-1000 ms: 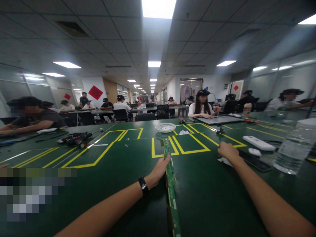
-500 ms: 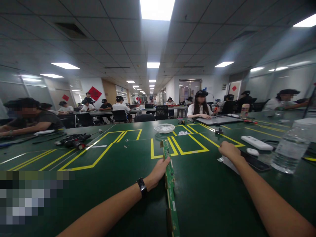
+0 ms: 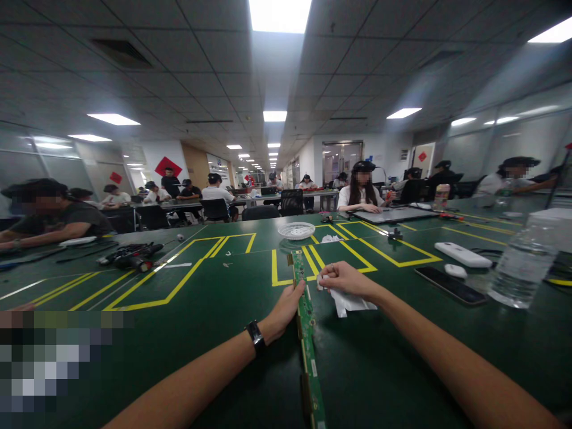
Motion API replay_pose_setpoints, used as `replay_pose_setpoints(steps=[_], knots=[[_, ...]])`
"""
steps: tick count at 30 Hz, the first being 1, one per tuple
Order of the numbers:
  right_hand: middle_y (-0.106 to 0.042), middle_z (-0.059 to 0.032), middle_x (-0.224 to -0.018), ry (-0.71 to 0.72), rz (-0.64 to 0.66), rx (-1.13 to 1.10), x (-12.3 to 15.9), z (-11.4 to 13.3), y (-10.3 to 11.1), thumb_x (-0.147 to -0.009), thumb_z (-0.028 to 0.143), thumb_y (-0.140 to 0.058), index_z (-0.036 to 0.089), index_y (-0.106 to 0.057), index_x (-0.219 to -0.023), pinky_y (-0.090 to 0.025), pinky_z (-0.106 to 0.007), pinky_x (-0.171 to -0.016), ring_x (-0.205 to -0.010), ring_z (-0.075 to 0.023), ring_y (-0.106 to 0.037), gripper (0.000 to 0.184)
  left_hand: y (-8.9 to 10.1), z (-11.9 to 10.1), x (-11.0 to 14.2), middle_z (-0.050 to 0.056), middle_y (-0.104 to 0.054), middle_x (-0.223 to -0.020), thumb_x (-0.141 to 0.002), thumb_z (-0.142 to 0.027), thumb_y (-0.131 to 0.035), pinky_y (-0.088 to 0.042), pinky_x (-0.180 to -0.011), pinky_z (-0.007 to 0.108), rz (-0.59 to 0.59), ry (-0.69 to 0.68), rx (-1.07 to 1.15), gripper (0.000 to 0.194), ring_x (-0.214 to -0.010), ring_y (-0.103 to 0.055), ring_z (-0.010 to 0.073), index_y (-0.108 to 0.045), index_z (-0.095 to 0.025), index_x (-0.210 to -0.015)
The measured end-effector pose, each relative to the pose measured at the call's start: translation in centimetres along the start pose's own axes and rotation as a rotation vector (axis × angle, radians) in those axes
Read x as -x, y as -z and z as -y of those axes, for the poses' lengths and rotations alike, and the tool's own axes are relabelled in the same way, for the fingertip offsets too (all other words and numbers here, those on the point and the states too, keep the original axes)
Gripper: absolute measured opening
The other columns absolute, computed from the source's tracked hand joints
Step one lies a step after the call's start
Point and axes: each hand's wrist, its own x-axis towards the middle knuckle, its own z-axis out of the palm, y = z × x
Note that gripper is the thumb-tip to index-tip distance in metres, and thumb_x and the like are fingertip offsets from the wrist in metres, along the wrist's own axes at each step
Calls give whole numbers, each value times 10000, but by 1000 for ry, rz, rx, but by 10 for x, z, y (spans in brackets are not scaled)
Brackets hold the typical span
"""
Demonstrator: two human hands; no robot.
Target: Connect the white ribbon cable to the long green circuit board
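Observation:
My left hand (image 3: 285,308), with a black watch on the wrist, is closed around a long, narrow green circuit board (image 3: 308,333). The board points away from me, its near end reaching the bottom of the view. To the right of the board's far part, my right hand (image 3: 345,277) pinches a thin white sheet (image 3: 351,302). A bunched bit of white shows at the fingertips, close to the board; I cannot tell whether it touches. The rest of the sheet hangs below the hand, over the green table (image 3: 241,357).
Beyond the board stands a white plastic basket (image 3: 297,231), with crumpled white paper (image 3: 330,239) nearby. At right are a black phone (image 3: 449,285), a white power bank (image 3: 462,255), a white earbud case (image 3: 454,271) and a water bottle (image 3: 518,262). A black tool (image 3: 129,256) lies left. Several people sit around.
My right hand has moved left from beside the phone to the circuit board, bringing the white sheet along and uncovering the phone. My left hand keeps its hold on the board.

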Motion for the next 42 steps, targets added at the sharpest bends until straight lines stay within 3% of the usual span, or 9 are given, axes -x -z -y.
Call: replay_pose_setpoints(steps=[7, 12, 18, 42], knots=[[-695, -47, -755, -1, 79, -71, 0, -2, -14, -740, 431, -655, 123, -678, -804, -414, -209, -570, -628, -120, -584, 315, -3, -5, 2, 86, -687, -835, -761, -635, -549, -466, -740, 290, 13, 36, 25, 573, -751, -620, 187, -641, -108, -963], [-655, -25, -664, -33, 89, -47, 1, -3, -20, -770, 492, -611, 123, -670, -775, -334, -186, -468, -496, -75, -491, 374, -1, -1, 0, 86, -678, -821, -760, -658, -526, -459, -695, 269, 22, 16, 20, 589, -707, -610, 167, -644, -105, -923], [-638, -18, -639, -47, 88, -56, 4, 2, -22, -766, 491, -611, 126, -655, -726, -303, -183, -437, -467, -65, -457, 369, -1, 1, -1, 78, -676, -777, -763, -664, -517, -455, -667, 263, 16, 1, 3, 599, -676, -601, 163, -648, -99, -915], [-641, -7, -646, -94, 118, -130, 8, 9, -24, -762, 444, -631, 144, -611, -680, -363, -187, -480, -510, -76, -508, 312, -1, 1, -1, 81, -683, -787, -801, -610, -517, -454, -651, 260, 19, 10, 6, 546, -669, -603, 158, -634, -95, -939]])
